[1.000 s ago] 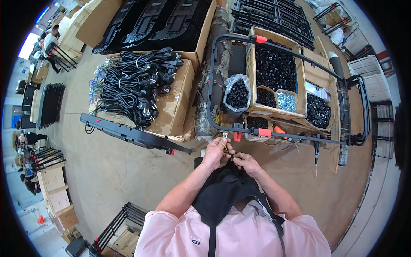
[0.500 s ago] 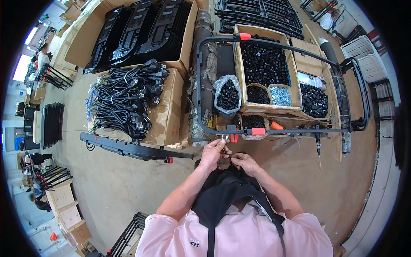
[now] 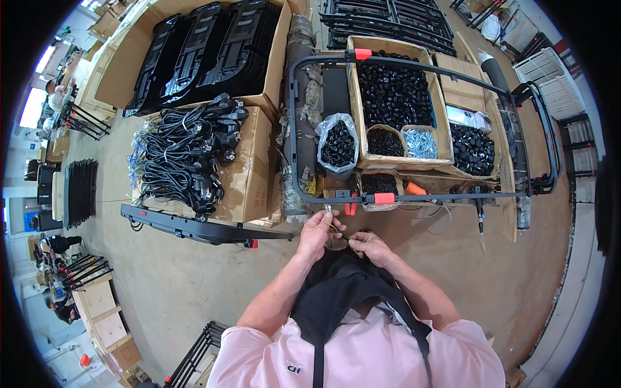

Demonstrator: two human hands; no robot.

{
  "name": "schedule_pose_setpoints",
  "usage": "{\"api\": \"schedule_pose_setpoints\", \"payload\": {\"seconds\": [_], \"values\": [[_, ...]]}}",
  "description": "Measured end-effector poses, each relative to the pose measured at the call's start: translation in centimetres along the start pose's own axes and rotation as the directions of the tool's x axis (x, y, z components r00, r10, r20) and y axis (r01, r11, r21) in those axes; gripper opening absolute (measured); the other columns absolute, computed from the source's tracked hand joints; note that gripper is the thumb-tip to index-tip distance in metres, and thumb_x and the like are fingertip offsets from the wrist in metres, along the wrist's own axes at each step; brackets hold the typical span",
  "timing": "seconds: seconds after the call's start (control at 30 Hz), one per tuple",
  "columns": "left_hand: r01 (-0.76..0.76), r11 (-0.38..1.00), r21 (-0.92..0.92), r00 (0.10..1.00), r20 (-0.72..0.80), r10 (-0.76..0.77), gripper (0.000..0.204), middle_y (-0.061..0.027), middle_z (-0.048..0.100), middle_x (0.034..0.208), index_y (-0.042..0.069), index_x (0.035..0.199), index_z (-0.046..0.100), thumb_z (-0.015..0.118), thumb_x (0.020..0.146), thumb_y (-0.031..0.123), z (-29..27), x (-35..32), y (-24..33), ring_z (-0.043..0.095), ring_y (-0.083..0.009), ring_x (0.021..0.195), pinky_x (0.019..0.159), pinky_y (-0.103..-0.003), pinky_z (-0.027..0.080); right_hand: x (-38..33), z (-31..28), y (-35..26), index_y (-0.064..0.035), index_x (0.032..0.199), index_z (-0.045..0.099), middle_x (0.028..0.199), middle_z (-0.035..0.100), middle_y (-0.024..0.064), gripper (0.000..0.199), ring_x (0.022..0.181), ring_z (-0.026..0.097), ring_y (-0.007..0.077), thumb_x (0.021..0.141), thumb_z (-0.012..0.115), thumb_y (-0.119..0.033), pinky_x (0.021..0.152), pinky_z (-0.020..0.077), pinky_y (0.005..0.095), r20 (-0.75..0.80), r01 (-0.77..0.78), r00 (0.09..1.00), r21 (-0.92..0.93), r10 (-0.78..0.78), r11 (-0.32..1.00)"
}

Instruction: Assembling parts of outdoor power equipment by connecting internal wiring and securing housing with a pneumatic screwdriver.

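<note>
My left hand (image 3: 315,234) is closed in a pinch on thin coloured wires (image 3: 334,227), one of them yellow; a small pale tip sticks up past the fingers. To its right, my right hand (image 3: 371,248) is also pinched, on what looks like the dark end of the same wires, mostly hidden by the fingers. Both hands are in front of my black apron (image 3: 349,291). Just beyond them runs the near bar of a black tubular frame (image 3: 427,198) with red clips, lying across the bench. A red-handled tool (image 3: 350,205) hangs by that bar.
Bundled black power cords (image 3: 184,152) lie on a carton (image 3: 257,171) at the left, with a long black panel (image 3: 200,225) before it. Behind the frame stand a wooden box (image 3: 356,97) of black caps, tubs of screws and a plastic-lined bucket (image 3: 337,145). A screwdriver-like tool (image 3: 479,213) hangs right.
My left hand has shifted slightly left with the wires, and the pale tip moved with it. My right hand stays almost in place. The whole view has turned a little.
</note>
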State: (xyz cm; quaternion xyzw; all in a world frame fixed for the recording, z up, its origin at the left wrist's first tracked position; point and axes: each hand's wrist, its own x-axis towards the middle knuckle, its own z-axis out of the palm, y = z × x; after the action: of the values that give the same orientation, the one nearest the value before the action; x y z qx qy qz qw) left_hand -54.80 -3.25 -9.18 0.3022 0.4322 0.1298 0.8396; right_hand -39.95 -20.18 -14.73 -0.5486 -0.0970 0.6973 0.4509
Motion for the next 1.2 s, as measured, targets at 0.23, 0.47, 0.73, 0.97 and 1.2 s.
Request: {"api": "schedule_pose_setpoints", "payload": {"seconds": [0.23,0.47,0.73,0.97,1.2], "values": [[0.054,0.996,-0.069,0.997,0.067,-0.050,0.028,0.0000,0.070,0.093,0.007,0.127,0.069,0.059,0.111,0.027,-0.2,0.4,-0.1,0.073,-0.0140,0.085,0.066,-0.026,0.055,-0.3,-0.4,-0.5,-0.0034,0.105,0.069,0.084,0.062,-0.0015,0.021,0.070,0.051,0.0081,0.102,0.073,-0.024,0.062,0.0420,0.0245,0.015,0.005,1.000,0.003,-0.005,1.000],[0.076,0.987,-0.139,0.997,-0.024,-0.080,0.027,0.0020,0.073,0.093,0.009,0.122,0.074,0.066,0.107,0.030,-0.9,0.5,-0.6,0.072,-0.0107,0.083,0.062,-0.023,0.043,-0.2,0.3,-0.7,-0.0022,0.106,0.069,0.084,0.061,-0.0015,0.023,0.070,0.051,0.0078,0.103,0.072,-0.025,0.061,0.0414,0.0243,0.028,0.017,0.999,-0.006,-0.017,1.000],[0.133,0.990,0.043,0.991,0.021,-0.134,0.027,0.0026,0.065,0.084,0.006,0.121,0.073,0.060,0.109,0.027,-0.1,0.8,1.7,0.063,-0.0112,0.076,0.067,-0.025,0.043,0.1,0.6,0.0,-0.0034,0.111,0.068,0.086,0.062,-0.0039,0.026,0.069,0.048,0.0054,0.102,0.072,-0.027,0.060,0.0386,0.0230,0.052,0.023,0.998,0.029,-0.024,0.999],[0.041,0.999,0.011,0.998,0.046,-0.042,0.027,0.0033,0.061,0.082,0.004,0.119,0.072,0.061,0.109,0.026,-0.7,1.0,1.3,0.059,-0.0117,0.075,0.069,-0.026,0.042,0.4,1.2,-0.7,-0.0030,0.112,0.068,0.085,0.060,-0.0029,0.024,0.070,0.051,0.0070,0.103,0.072,-0.025,0.062,0.0411,0.0233,0.062,0.022,0.998,0.033,-0.024,0.999],[0.126,0.978,-0.168,0.992,0.032,-0.122,0.021,0.0027,0.063,0.089,0.008,0.117,0.068,0.059,0.110,0.026,-1.1,1.1,0.9,0.064,-0.0144,0.081,0.073,-0.029,0.043,0.2,1.0,-0.5,-0.0040,0.109,0.068,0.085,0.060,-0.0029,0.021,0.070,0.050,0.0070,0.103,0.071,-0.024,0.062,0.0413,0.0237,0.035,0.025,0.999,0.052,-0.026,0.998]]}}
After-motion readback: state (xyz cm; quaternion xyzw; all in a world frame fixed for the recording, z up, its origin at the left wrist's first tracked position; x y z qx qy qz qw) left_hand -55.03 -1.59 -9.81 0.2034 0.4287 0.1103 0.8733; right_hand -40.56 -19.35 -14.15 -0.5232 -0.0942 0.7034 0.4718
